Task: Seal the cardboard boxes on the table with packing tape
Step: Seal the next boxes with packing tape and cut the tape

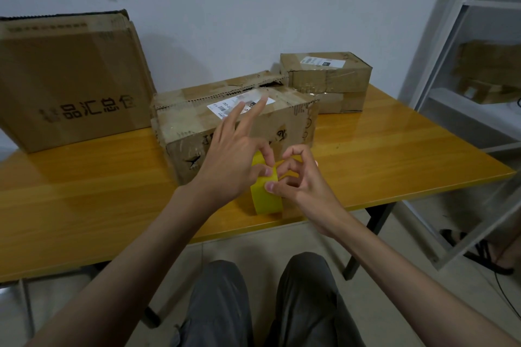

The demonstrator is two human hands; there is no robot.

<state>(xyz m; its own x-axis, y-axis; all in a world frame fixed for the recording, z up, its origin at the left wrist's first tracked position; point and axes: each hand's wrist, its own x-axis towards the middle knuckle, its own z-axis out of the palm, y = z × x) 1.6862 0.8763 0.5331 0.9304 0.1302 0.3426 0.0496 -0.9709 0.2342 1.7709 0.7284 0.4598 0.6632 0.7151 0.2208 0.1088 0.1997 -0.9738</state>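
A yellow tape roll (266, 198) stands on edge near the front of the wooden table (380, 155). My right hand (301, 177) grips the roll, fingers curled through and around it. My left hand (239, 158) pinches at the roll's top edge with thumb and forefinger, its other fingers stretched out. Just behind the hands lies a worn cardboard box (225, 118) with a white label and a torn, gaping top seam. Two smaller boxes (327, 76), stacked, sit behind it on the right. A big box (70, 79) stands at the left.
The wall is right behind the table. A white metal shelf (462, 70) holding more cardboard stands to the right. Sandals and a cable lie on the floor beside it. My knees are below the table's front edge.
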